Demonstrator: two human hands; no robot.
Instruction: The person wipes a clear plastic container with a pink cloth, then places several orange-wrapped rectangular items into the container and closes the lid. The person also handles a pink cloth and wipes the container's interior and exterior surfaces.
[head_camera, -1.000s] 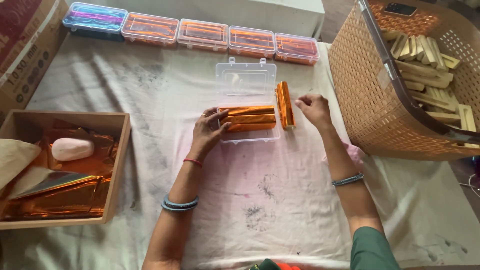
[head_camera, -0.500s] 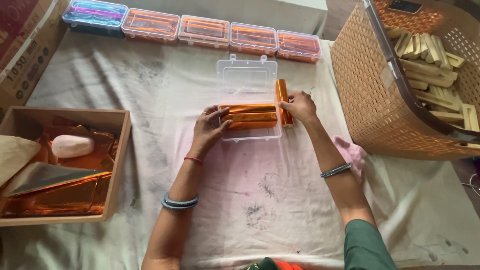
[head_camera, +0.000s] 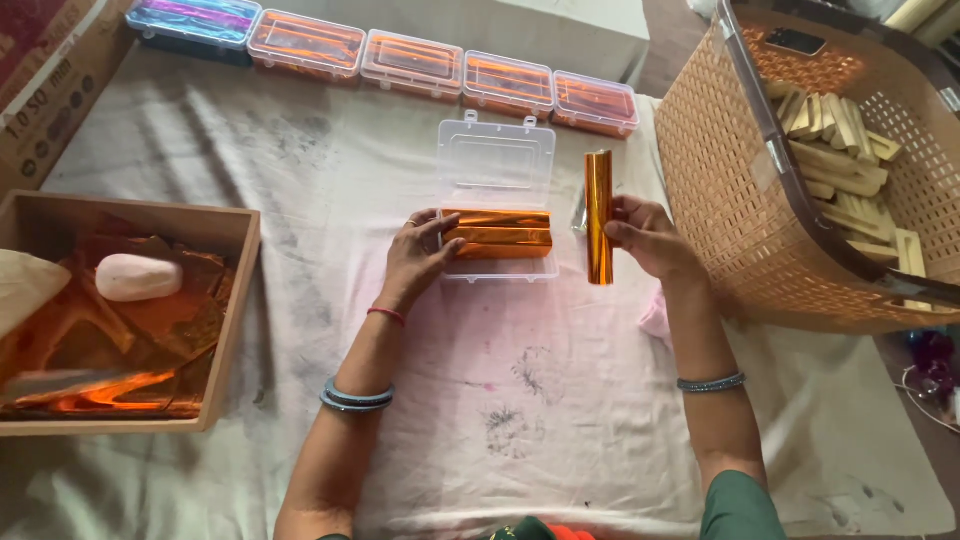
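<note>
A clear plastic box (head_camera: 497, 160) lies open on the white cloth, its lid tipped back. Two shiny orange foil-wrapped bars (head_camera: 497, 233) lie side by side in its tray. My left hand (head_camera: 418, 255) rests against the left end of the box, fingers touching the bars. My right hand (head_camera: 647, 236) holds a third orange foil-wrapped bar (head_camera: 598, 215) upright, just right of the box and clear of it.
Several closed clear boxes (head_camera: 400, 60) with orange contents line the far edge. A wooden tray (head_camera: 236, 300) at left holds orange foil sheets and a pale rounded lump (head_camera: 138, 277). A tan woven basket (head_camera: 720, 180) at right holds wooden blocks (head_camera: 835, 145).
My right hand reached the bars at the box's right side, then lifted one away and stood it upright to the right. My left hand stayed on the box.
</note>
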